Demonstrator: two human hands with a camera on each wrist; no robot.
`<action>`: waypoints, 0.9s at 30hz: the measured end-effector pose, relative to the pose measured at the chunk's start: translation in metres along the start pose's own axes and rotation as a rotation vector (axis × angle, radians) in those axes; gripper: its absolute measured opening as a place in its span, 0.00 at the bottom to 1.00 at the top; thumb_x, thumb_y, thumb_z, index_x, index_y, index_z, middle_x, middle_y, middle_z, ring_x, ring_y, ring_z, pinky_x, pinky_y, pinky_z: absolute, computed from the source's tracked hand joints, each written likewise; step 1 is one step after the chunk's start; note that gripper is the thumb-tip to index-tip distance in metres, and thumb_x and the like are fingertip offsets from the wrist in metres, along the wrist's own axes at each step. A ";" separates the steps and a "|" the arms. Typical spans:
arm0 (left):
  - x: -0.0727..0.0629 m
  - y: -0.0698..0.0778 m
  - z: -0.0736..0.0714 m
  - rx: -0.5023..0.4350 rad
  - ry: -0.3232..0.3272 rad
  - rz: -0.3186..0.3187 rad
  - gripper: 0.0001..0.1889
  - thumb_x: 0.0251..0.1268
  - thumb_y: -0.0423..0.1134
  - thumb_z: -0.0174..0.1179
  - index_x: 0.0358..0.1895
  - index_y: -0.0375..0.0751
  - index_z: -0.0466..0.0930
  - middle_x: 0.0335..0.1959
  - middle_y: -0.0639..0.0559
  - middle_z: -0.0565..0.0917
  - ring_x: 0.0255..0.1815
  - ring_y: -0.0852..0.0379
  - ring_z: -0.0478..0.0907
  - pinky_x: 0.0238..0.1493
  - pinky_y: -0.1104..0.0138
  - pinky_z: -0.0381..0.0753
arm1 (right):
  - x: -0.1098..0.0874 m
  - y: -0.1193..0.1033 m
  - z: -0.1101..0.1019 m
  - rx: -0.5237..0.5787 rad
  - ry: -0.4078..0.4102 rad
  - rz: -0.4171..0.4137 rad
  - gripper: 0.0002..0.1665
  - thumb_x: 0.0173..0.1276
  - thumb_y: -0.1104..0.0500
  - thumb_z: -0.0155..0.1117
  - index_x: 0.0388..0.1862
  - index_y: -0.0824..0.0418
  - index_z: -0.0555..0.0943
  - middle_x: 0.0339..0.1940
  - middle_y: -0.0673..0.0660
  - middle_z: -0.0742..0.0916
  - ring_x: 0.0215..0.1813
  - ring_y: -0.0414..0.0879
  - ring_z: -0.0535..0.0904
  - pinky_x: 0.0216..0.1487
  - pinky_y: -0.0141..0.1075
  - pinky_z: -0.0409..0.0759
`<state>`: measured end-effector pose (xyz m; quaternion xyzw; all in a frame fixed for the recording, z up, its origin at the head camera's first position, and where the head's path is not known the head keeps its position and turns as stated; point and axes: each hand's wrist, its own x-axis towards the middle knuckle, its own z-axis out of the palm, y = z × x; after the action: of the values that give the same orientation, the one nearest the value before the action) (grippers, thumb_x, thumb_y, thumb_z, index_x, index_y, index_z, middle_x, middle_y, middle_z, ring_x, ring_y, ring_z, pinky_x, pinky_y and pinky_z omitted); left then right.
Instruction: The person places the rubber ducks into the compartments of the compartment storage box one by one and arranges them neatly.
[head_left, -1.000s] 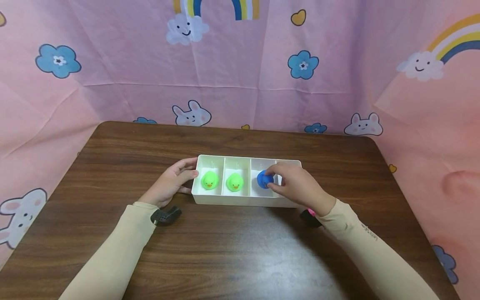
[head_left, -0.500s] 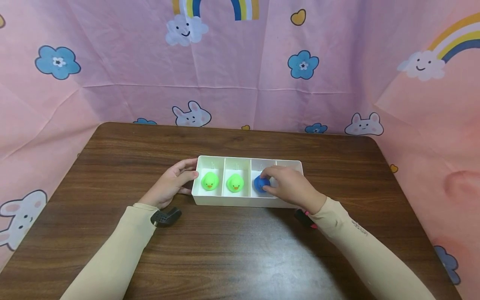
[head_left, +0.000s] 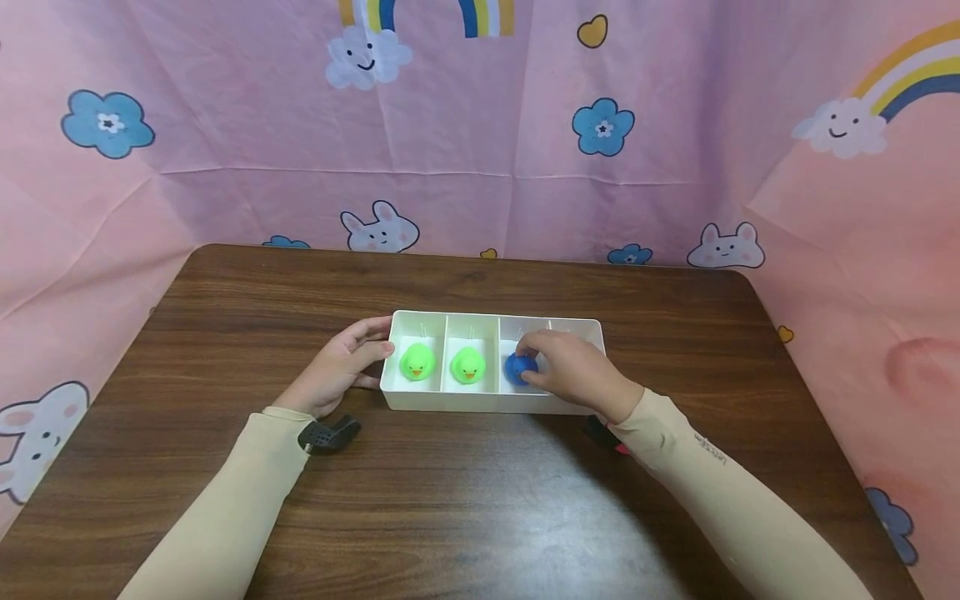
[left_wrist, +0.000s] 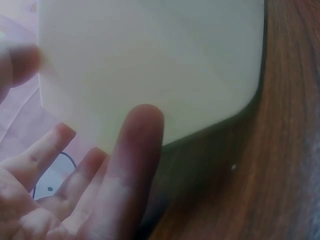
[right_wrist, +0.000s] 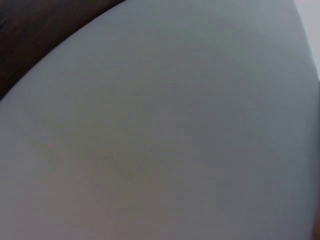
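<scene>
A long white tray (head_left: 480, 402) with several compartments sits on the table. Green rubber ducks occupy its two leftmost compartments: one duck (head_left: 417, 362) at the far left, another duck (head_left: 468, 366) beside it. My right hand (head_left: 573, 371) reaches into the third compartment and pinches a blue rubber duck (head_left: 519, 368) between thumb and fingers. Fairly straight fingers of my left hand (head_left: 337, 367) touch the tray's left end. The left wrist view shows these fingertips (left_wrist: 145, 120) against the smooth end wall. Tray wall (right_wrist: 165, 115) fills most of the right wrist view; the hand's fingers barely show there.
The brown wooden table (head_left: 465, 508) extends around the tray. A pink patterned cloth (head_left: 465, 125) hangs behind it and at the sides. Dark wrist devices are strapped at both cuffs, such as the left strap (head_left: 330, 435). My right hand covers much of the rightmost compartment.
My right hand has moved slightly left with the blue duck, inside the third compartment. The left hand and the tray hold their places.
</scene>
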<state>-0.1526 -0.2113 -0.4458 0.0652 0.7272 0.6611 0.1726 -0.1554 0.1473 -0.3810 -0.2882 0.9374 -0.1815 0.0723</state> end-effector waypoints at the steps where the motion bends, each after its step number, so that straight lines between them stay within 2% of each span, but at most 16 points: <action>1: 0.000 0.000 0.000 0.000 0.000 0.000 0.31 0.80 0.46 0.57 0.79 0.42 0.60 0.74 0.38 0.68 0.57 0.57 0.81 0.47 0.58 0.88 | 0.000 0.000 0.000 -0.009 -0.001 -0.002 0.14 0.66 0.57 0.75 0.49 0.60 0.85 0.45 0.54 0.89 0.48 0.49 0.84 0.54 0.47 0.84; 12: 0.000 0.001 0.001 0.006 -0.001 -0.003 0.32 0.80 0.46 0.57 0.79 0.42 0.60 0.74 0.37 0.68 0.57 0.55 0.81 0.47 0.58 0.88 | 0.000 0.000 0.000 -0.054 -0.011 -0.018 0.16 0.67 0.57 0.75 0.51 0.60 0.85 0.46 0.55 0.89 0.49 0.48 0.84 0.54 0.46 0.84; 17: 0.000 0.002 0.000 0.013 0.004 0.002 0.32 0.80 0.46 0.57 0.79 0.42 0.60 0.74 0.38 0.68 0.59 0.55 0.79 0.48 0.58 0.87 | -0.002 0.001 -0.006 -0.074 -0.027 -0.021 0.19 0.67 0.53 0.75 0.54 0.59 0.85 0.48 0.55 0.88 0.49 0.48 0.84 0.54 0.45 0.84; 20: 0.001 0.002 0.000 0.016 0.004 0.003 0.31 0.80 0.46 0.57 0.79 0.42 0.61 0.74 0.38 0.68 0.58 0.55 0.79 0.47 0.58 0.87 | -0.008 0.002 -0.017 -0.069 0.005 -0.037 0.21 0.68 0.52 0.75 0.56 0.58 0.84 0.50 0.54 0.88 0.40 0.44 0.83 0.44 0.40 0.84; 24: 0.001 0.001 0.000 0.016 0.005 0.000 0.31 0.80 0.46 0.57 0.79 0.43 0.61 0.74 0.38 0.68 0.58 0.55 0.79 0.47 0.58 0.87 | -0.024 0.004 -0.040 -0.035 0.095 -0.052 0.22 0.69 0.53 0.74 0.59 0.57 0.83 0.50 0.53 0.88 0.30 0.39 0.77 0.32 0.36 0.79; 27: 0.000 0.001 0.000 0.021 0.005 -0.002 0.32 0.80 0.46 0.57 0.80 0.43 0.60 0.75 0.38 0.68 0.59 0.55 0.79 0.47 0.58 0.87 | -0.037 0.011 -0.055 -0.004 0.149 -0.053 0.21 0.69 0.55 0.74 0.60 0.56 0.83 0.49 0.53 0.87 0.30 0.39 0.76 0.30 0.36 0.77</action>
<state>-0.1526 -0.2111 -0.4444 0.0645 0.7346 0.6536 0.1707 -0.1437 0.1939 -0.3332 -0.2990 0.9326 -0.2022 -0.0031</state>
